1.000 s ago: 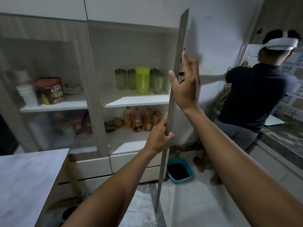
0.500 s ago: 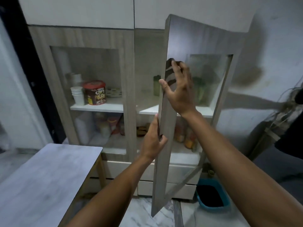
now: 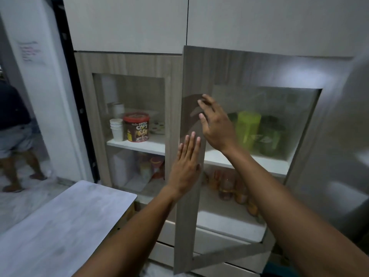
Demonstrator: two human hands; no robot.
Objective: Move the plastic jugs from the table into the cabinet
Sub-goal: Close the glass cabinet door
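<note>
A light-green plastic jug [image 3: 248, 129] stands on the upper cabinet shelf, seen through the glass of the right cabinet door [image 3: 235, 70], with darker green jugs [image 3: 272, 136] beside it. The door is nearly flush with the cabinet. My left hand [image 3: 186, 166] lies flat with fingers straight on the door's wooden left stile. My right hand [image 3: 216, 124] is higher on the same stile, fingers spread, touching it lightly. Neither hand holds anything. The grey table [image 3: 60, 230] at the lower left carries no jug.
Behind the left glass door [image 3: 129, 64] are stacked paper cups [image 3: 116, 128] and a Choco Chips tin [image 3: 136, 126]. Bottles [image 3: 229, 186] stand on the lower right shelf. A person [image 3: 14, 134] stands in the doorway at far left. Drawers sit below the doors.
The right door has swung from edge-on and wide open to almost closed. Both hands went from gripping its edge to resting flat on its face. My view turned left.
</note>
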